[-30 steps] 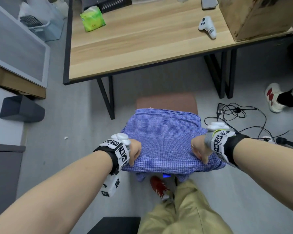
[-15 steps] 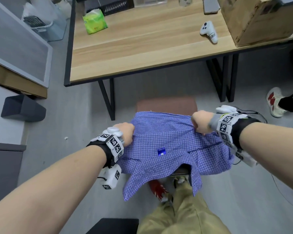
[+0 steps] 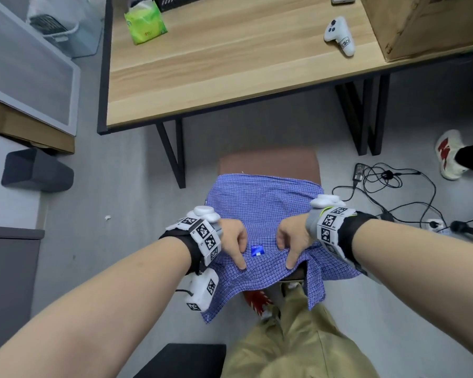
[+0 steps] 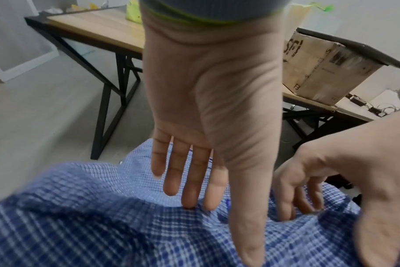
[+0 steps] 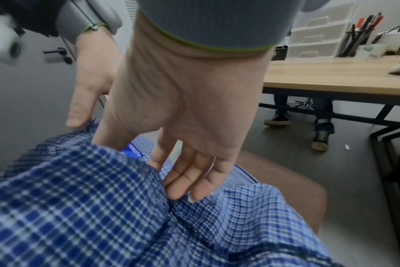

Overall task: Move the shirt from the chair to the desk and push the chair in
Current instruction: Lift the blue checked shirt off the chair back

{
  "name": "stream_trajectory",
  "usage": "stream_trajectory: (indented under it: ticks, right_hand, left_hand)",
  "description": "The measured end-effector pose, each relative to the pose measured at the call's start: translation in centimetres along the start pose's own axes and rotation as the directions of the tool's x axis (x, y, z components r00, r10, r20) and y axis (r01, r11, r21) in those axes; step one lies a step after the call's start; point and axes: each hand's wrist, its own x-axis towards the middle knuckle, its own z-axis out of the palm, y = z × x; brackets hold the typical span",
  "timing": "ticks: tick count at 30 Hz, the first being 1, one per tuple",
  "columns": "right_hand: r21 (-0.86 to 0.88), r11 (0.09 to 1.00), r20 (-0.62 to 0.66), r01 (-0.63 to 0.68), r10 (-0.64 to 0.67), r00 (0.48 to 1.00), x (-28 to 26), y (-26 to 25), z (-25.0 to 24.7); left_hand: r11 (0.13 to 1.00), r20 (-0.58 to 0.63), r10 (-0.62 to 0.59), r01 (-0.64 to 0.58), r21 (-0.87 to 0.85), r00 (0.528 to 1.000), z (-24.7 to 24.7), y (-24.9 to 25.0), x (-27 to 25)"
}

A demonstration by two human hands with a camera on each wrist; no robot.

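A blue checked shirt point(image 3: 262, 208) lies over the brown chair seat point(image 3: 268, 165), and its near part hangs off the seat's front edge toward my legs. The wooden desk point(image 3: 230, 66) stands beyond the chair. My left hand point(image 3: 236, 249) and right hand point(image 3: 287, 249) rest side by side on the shirt, on either side of its blue label point(image 3: 257, 251). In the left wrist view the left hand point(image 4: 217, 180) has straight fingers touching the shirt point(image 4: 103, 216) and the thumb stretched along the cloth. The right hand point(image 5: 149, 153) lies the same way, its thumb behind a fold of the shirt point(image 5: 80, 207).
On the desk are a green tissue pack point(image 3: 145, 23), a white controller point(image 3: 339, 35) and a cardboard box point(image 3: 421, 23). Black desk legs point(image 3: 172, 154) stand left of the chair. Cables point(image 3: 388, 186) and another person's shoe point(image 3: 451, 154) lie on the floor at right.
Both hands gripped the shirt's sides and pulled it up and toward me. They have let go and moved inward to the label, and the shirt has settled on the seat.
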Motion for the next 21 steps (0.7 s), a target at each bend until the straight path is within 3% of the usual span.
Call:
stream_trajectory:
  ticks: [6,13,18,21]
  right_hand:
    - [-0.155,0.988,-0.035,-0.011,0.006,0.999,0.7,-1.1,1.5]
    - [0.015,1.000,-0.228,0.023,-0.019,0.974,-1.9,-1.2,-1.6]
    - [0.115,0.989,-0.439,0.095,-0.035,0.898,-5.8,-2.9,-4.8]
    - [0.207,0.969,-0.517,0.135,-0.009,0.856,-7.7,-3.5,-6.9]
  left_hand:
    - [1.000,0.041,-0.002,0.000,0.026,0.999,1.1,1.2,0.4]
    - [0.999,-0.051,-0.012,0.011,-0.034,0.999,-0.5,1.4,-1.2]
    - [0.999,-0.190,-0.043,0.040,-0.020,0.981,-4.2,2.4,-4.1]
    - [0.990,-0.210,-0.031,0.001,-0.138,0.977,-7.2,2.7,-6.7]
